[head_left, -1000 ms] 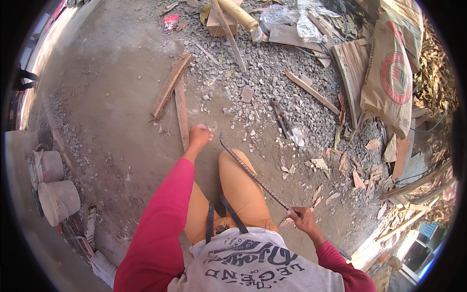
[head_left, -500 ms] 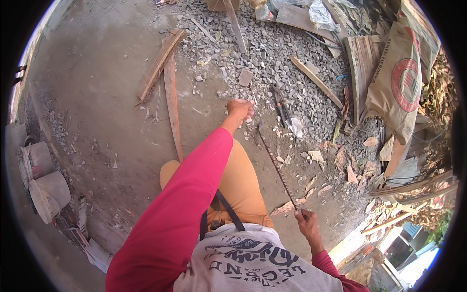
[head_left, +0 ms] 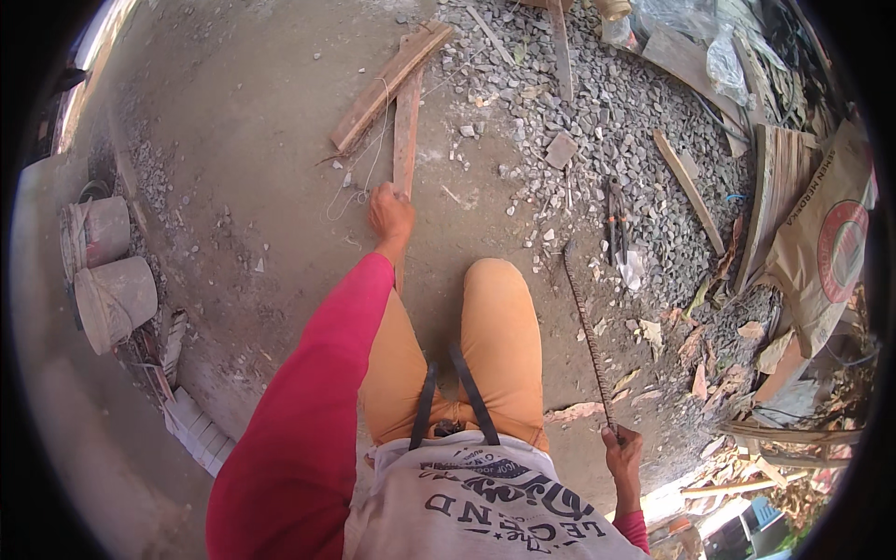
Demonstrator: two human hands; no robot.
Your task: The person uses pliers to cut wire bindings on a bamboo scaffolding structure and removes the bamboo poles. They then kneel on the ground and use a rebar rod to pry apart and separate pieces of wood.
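My right hand (head_left: 623, 455) is closed around the lower end of a ribbed, rusty steel bar (head_left: 589, 329), which slants up and away from it, its far end bent near the gravel. My left hand (head_left: 391, 217) hangs over a narrow wooden plank (head_left: 404, 140) with its fingers curled; whether anything is inside them is hidden. A thin pale string (head_left: 375, 159) lies in loose loops by that hand. Pincers with orange and black handles (head_left: 613, 224) rest on the gravel edge beyond the bar, beside a crumpled clear plastic scrap (head_left: 632, 271).
A thicker board (head_left: 387, 89) lies across the plank. Grey gravel (head_left: 616, 121) spreads at the far right, with a wood strip (head_left: 689, 191), boards (head_left: 775, 196) and a brown paper sack (head_left: 831, 247). Dirty white buckets (head_left: 117, 299) stand at left. Dry leaves (head_left: 695, 345) litter the right.
My left hand has moved left from the gravel's edge to the plank. My right hand keeps its hold on the steel bar. My view has swung left, so the ground things appear farther right.
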